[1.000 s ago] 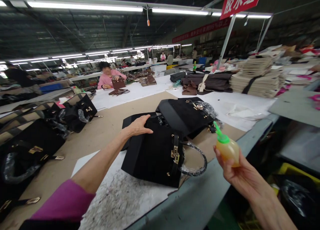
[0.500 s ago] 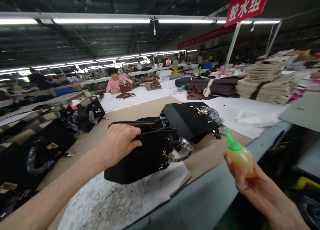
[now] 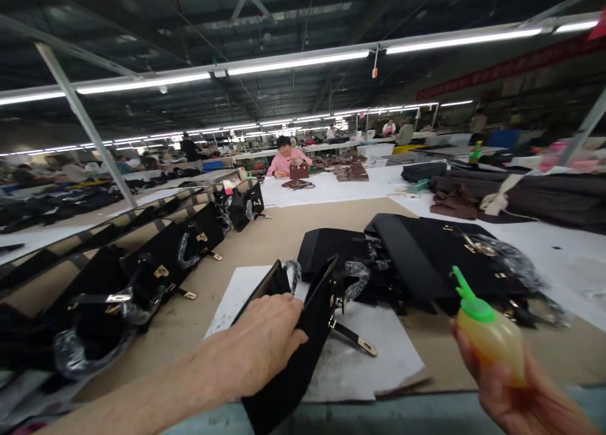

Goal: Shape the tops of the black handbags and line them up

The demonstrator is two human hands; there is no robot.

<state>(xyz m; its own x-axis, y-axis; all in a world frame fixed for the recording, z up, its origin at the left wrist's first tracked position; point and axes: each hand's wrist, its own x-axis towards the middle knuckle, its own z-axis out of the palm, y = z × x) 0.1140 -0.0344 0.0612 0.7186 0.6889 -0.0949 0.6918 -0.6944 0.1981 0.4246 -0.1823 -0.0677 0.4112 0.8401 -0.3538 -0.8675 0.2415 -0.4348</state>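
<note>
The right hand [image 3: 514, 384] holds a green-nozzled plastic bottle of amber liquid [image 3: 495, 343]; a hard squeeze could spot the black, gold-clasped fabric handbag [image 3: 305, 365] the left hand [image 3: 271, 334] grips at near centre.

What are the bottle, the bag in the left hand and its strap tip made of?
Bottle: likely plastic, glossy, since its sides look translucent. Bag: perhaps suede-like fabric or leather, matte black, hardly reflecting light. Strap tip: probably polished metal, judging by its gold shine.

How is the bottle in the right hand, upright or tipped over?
Upright, leaning slightly: the bottle has its green nozzle uppermost, angled toward the picture's left, above the right hand.
</note>
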